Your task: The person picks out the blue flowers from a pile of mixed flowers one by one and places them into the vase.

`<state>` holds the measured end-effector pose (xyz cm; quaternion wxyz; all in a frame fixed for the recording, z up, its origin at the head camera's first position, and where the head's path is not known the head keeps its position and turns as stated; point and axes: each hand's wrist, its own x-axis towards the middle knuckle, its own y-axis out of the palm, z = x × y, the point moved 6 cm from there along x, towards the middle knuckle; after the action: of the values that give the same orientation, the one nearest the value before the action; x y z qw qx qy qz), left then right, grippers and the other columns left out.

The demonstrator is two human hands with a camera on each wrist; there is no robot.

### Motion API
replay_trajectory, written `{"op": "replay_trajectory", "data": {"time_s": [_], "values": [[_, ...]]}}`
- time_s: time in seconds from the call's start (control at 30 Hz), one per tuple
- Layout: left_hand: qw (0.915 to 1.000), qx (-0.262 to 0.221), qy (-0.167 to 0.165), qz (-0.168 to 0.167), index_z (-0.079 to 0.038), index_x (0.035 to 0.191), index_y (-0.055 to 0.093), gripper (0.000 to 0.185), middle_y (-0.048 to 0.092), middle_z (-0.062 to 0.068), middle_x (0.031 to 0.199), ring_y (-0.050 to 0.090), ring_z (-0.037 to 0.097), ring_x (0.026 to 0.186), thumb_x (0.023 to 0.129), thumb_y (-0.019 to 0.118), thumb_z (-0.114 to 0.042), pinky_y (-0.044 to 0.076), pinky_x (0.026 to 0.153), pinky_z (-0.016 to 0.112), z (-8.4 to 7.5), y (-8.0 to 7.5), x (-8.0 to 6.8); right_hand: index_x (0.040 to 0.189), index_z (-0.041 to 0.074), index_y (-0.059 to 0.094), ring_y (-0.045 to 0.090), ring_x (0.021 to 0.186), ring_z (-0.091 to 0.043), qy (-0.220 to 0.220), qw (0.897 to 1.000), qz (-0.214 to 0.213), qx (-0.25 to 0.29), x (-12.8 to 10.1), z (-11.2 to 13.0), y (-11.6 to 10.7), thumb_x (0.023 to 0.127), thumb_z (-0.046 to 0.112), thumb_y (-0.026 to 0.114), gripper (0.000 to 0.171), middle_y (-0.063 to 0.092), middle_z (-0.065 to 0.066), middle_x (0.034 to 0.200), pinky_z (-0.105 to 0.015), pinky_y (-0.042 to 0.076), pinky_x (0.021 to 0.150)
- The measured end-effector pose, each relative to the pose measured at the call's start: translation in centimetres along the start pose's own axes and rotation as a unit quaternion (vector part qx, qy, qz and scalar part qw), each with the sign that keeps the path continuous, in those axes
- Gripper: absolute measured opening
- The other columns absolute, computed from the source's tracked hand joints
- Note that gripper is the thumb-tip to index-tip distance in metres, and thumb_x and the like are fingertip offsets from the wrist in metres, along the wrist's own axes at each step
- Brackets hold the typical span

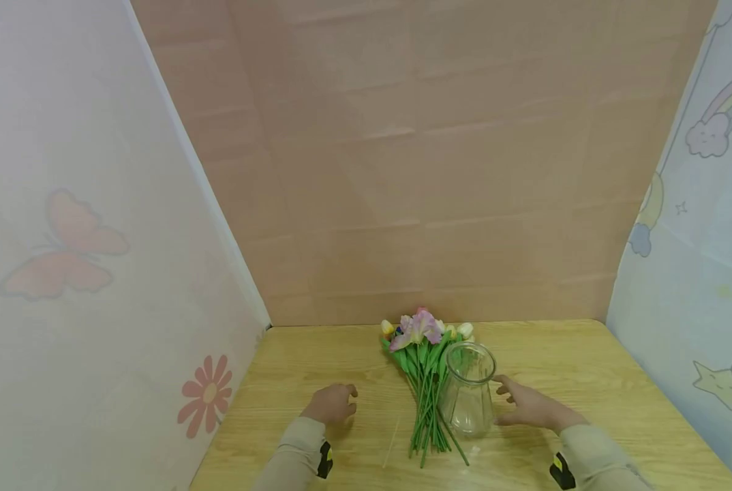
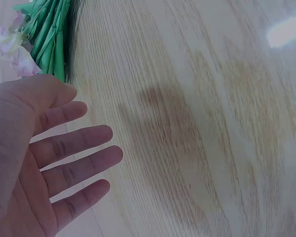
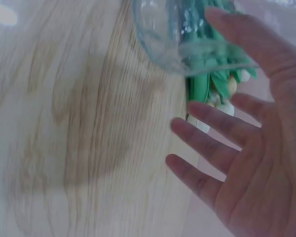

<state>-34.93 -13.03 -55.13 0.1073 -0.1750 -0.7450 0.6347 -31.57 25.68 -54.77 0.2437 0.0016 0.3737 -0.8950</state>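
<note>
A clear glass vase (image 1: 469,402) stands upright on the wooden table, just right of a bunch of artificial flowers (image 1: 426,382). The bunch lies with its green stems toward the front and its pink, white and yellow blooms at the back. My right hand (image 1: 531,404) is beside the vase, fingers spread and thumb near the glass, holding nothing. In the right wrist view the vase (image 3: 187,54) overlaps the thumb tip. To the left of the stems, my left hand (image 1: 331,404) hovers over the table with relaxed fingers and an empty palm (image 2: 24,192).
The light wood table (image 1: 317,354) meets a brown backdrop (image 1: 403,170) at its far edge. White printed sheets flank it, one with a butterfly (image 1: 65,252) at left and one with a star (image 1: 722,385) at right. A thin clear strip (image 1: 392,442) lies left of the stems.
</note>
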Motion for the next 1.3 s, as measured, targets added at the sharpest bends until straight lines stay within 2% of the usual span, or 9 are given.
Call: {"op": "replay_trajectory", "data": {"time_s": [0.13,0.3,0.5,0.77,1.07,1.2,1.3], "values": [[1.0000,-0.007,0.005,0.000,-0.013,0.113,0.067,0.023,0.069,0.001,0.087,0.053,0.006,0.062,0.093,0.060,-0.024,0.044,0.053,0.026,-0.4,-0.3,-0.2,0.150,-0.009,-0.001,0.028,0.127,-0.065,-0.032,0.998,-0.032,0.034,0.7,1.0,1.0,0.082,0.031,0.077,0.111,0.020,-0.041,0.147,-0.070,0.036,0.095],[1.0000,-0.008,0.004,0.001,-0.013,0.113,0.067,0.024,0.068,-0.002,0.080,0.054,0.006,0.063,0.093,0.060,-0.024,0.045,0.054,0.027,-0.7,-0.4,-0.2,0.151,-0.003,-0.012,0.026,0.130,-0.063,-0.050,0.996,-0.062,0.048,1.4,1.3,2.0,0.080,0.032,0.079,0.121,0.003,-0.040,0.152,-0.070,0.031,0.099],[0.9999,-0.012,-0.003,0.003,-0.013,0.112,0.067,0.024,0.067,-0.002,0.083,0.056,0.007,0.065,0.092,0.061,-0.024,0.047,0.056,0.030,-0.6,-0.5,0.0,0.152,-0.004,-0.007,0.026,0.132,-0.061,-0.066,0.994,-0.075,0.045,2.1,1.2,2.6,0.077,0.033,0.081,0.121,0.008,-0.039,0.152,-0.069,0.030,0.101],[1.0000,-0.004,-0.003,-0.002,-0.014,0.111,0.067,0.023,0.065,-0.005,0.078,0.052,0.004,0.061,0.092,0.060,-0.025,0.045,0.054,0.027,-0.2,-0.1,0.2,0.154,0.003,-0.003,0.033,0.127,-0.062,-0.054,0.994,-0.079,0.054,2.3,0.8,2.4,0.076,0.032,0.082,0.119,0.010,-0.035,0.154,-0.068,0.033,0.099],[1.0000,0.003,-0.007,-0.002,-0.015,0.112,0.067,0.023,0.066,-0.004,0.080,0.052,0.004,0.062,0.092,0.060,-0.026,0.045,0.054,0.027,-0.1,-0.1,0.2,0.147,-0.002,0.017,0.039,0.119,-0.065,-0.056,0.995,-0.078,0.036,0.2,0.3,0.9,0.078,0.028,0.081,0.099,0.021,-0.044,0.145,-0.069,0.040,0.090],[1.0000,0.000,-0.009,0.000,-0.014,0.112,0.067,0.023,0.066,-0.004,0.080,0.055,0.006,0.064,0.092,0.060,-0.025,0.046,0.055,0.028,-0.3,-0.4,0.1,0.146,-0.002,0.020,0.040,0.120,-0.064,-0.044,0.995,-0.079,0.038,-0.4,-0.6,0.4,0.077,0.029,0.081,0.097,0.023,-0.043,0.145,-0.069,0.040,0.090],[1.0000,0.001,-0.008,0.003,-0.014,0.111,0.067,0.023,0.066,-0.004,0.081,0.056,0.006,0.066,0.092,0.061,-0.024,0.046,0.056,0.028,-0.6,-0.7,0.0,0.148,-0.002,0.016,0.038,0.121,-0.064,-0.041,0.995,-0.078,0.044,-0.7,-1.1,0.4,0.078,0.030,0.081,0.100,0.019,-0.044,0.146,-0.070,0.039,0.090]]}}
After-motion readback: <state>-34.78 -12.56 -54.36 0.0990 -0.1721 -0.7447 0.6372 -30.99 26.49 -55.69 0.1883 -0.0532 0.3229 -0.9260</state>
